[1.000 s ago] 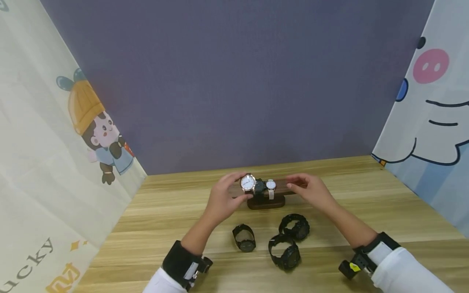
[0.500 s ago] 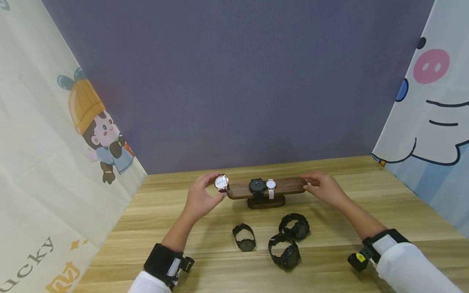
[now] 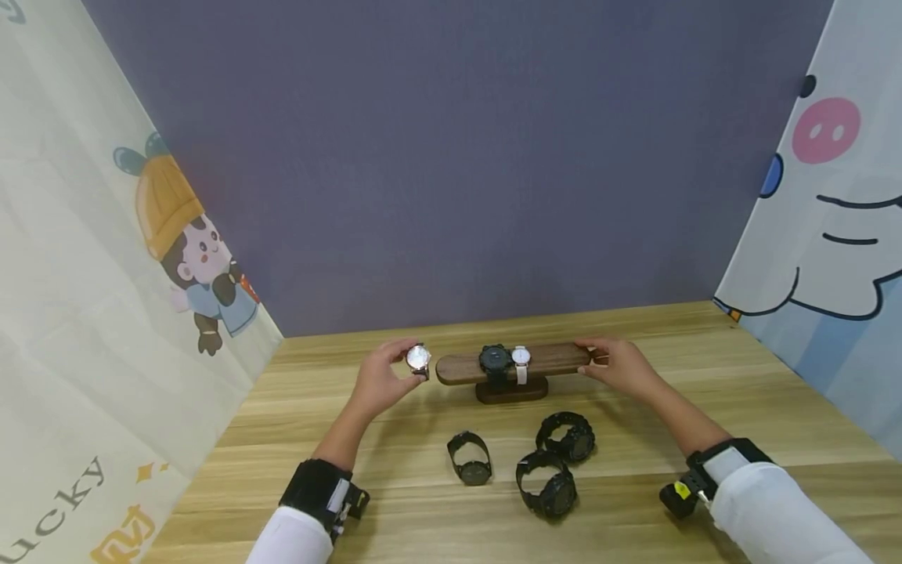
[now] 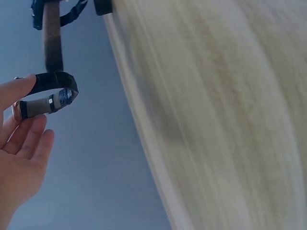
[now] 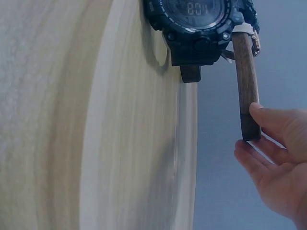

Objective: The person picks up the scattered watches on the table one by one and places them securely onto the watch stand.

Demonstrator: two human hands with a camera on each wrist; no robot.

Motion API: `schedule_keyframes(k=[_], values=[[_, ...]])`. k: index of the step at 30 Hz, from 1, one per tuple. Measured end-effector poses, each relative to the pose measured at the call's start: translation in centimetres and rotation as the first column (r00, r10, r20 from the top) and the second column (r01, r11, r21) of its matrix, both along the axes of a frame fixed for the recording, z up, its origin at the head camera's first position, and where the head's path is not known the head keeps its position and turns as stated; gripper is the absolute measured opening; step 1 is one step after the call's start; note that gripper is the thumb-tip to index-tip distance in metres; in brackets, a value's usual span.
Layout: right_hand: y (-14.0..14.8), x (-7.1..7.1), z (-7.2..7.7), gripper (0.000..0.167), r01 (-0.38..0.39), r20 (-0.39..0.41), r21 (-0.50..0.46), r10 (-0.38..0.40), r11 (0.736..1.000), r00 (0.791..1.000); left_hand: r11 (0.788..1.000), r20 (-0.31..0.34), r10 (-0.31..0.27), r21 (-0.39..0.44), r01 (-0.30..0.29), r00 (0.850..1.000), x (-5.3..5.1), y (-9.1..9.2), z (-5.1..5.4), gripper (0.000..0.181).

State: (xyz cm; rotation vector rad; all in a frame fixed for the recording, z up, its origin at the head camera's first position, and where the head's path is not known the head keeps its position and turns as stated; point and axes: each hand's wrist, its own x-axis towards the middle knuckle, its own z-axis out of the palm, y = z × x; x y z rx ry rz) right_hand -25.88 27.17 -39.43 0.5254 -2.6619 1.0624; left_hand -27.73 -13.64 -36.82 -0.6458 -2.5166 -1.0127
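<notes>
A purple-grey wall (image 3: 451, 157) rose behind a wood-grain table (image 3: 409, 525), flanked by a cartoon-printed left panel (image 3: 70, 352) and a right panel (image 3: 846, 258). Near the wall, a dark wooden watch stand (image 3: 560, 358) stood on its oval base. A person's right hand (image 3: 620, 368) had thumb and fingers clamped on the stand's right end; the left hand (image 3: 380, 384), at the opposite end, had its own curled in a pinch. In front of the stand lay a far black watch (image 3: 581, 444) and a near black watch (image 3: 558, 495), close together, with a slimmer black watch (image 3: 474, 472) to their left. A chunky digital watch (image 3: 496, 358) sat mid-stand. Pinched in the left hand, just beside the stand's left end, was a dark-strapped, white-dialed watch (image 3: 419, 357). Smallest, a white-strapped watch (image 3: 521, 356) sat beside the digital one.
</notes>
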Motion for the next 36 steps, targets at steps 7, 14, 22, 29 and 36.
schedule_keyframes(k=[7,14,22,29,36], values=[[-0.2,-0.1,0.1,0.047,0.002,0.002,0.025,-0.002,1.000,1.000,0.998,0.088,-0.048,-0.030,0.051,0.995,-0.5,0.7,-1.1,0.056],[-0.5,-0.1,0.2,0.049,0.009,0.011,0.058,-0.010,0.998,1.000,0.995,0.117,-0.082,-0.038,0.087,0.990,-0.6,1.8,-1.5,0.054],[-0.5,-0.1,0.3,0.050,0.018,0.021,0.091,-0.020,0.996,1.000,0.993,0.144,-0.077,-0.082,0.089,0.987,-0.9,2.5,-1.7,0.059],[-0.3,0.1,0.6,0.050,0.031,0.007,0.121,-0.032,0.992,0.999,0.990,0.133,-0.114,-0.069,0.124,0.985,-1.3,3.1,-2.0,0.059],[-0.2,0.1,0.6,0.050,0.027,0.004,0.125,-0.028,0.992,1.000,0.986,0.127,-0.117,-0.104,0.130,0.985,-1.3,3.9,-1.7,0.058]])
